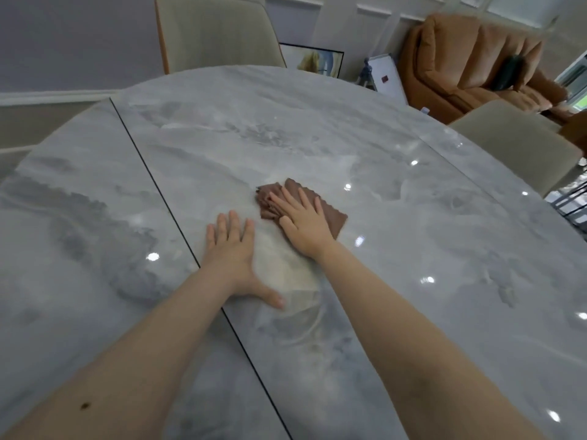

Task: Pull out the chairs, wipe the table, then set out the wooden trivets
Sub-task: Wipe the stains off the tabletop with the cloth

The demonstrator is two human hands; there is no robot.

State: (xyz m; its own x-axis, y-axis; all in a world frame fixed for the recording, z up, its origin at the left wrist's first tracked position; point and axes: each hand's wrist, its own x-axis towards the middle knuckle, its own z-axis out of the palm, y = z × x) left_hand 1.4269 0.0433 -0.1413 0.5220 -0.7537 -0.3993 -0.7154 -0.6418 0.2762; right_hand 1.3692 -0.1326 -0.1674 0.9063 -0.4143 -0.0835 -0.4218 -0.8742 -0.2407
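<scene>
A glossy grey marble table (397, 296) fills the view, with a dark seam running from upper left to the bottom. A brown cloth (335, 217) lies flat near the table's middle. My right hand (303, 222) presses palm down on the cloth, fingers spread, covering most of it. My left hand (233, 254) rests flat on the bare tabletop just left of the cloth, fingers apart, holding nothing. A beige chair (216, 30) stands at the far side and another beige chair (511, 138) at the right edge. No wooden trivets are in view.
A tan leather sofa (470, 61) stands behind the table at the upper right. A framed picture (313, 60) and a white board (389, 77) lean on the floor by the wall.
</scene>
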